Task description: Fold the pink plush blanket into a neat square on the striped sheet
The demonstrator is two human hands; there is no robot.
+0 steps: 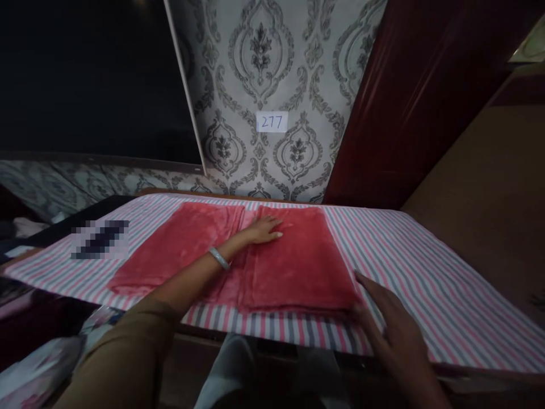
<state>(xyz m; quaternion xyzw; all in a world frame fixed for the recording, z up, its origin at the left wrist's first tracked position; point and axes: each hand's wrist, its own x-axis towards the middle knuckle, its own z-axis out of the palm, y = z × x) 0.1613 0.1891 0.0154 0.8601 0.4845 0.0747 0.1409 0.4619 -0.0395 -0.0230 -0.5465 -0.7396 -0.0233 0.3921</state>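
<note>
Reaching forward from the near edge of the striped-covered table [426, 272] with the left arm, bracelet-wristed; resting the left hand [264, 229] palm down on the folded red cloth [298, 270], with fingers spread rightward. Angling the right hand [398, 326] in by the cloth's near right corner, with digits parted; too blurred there to tell about contact. Lying mid-table in two side-by-side sections, nearly from far edge to near edge.

I assess these premises as a home: ornate wallpaper [272, 74] noted at upper centre, a wide dark screen [89, 79] at upper left, striped cloth [400, 255] across the lower frame.
</note>
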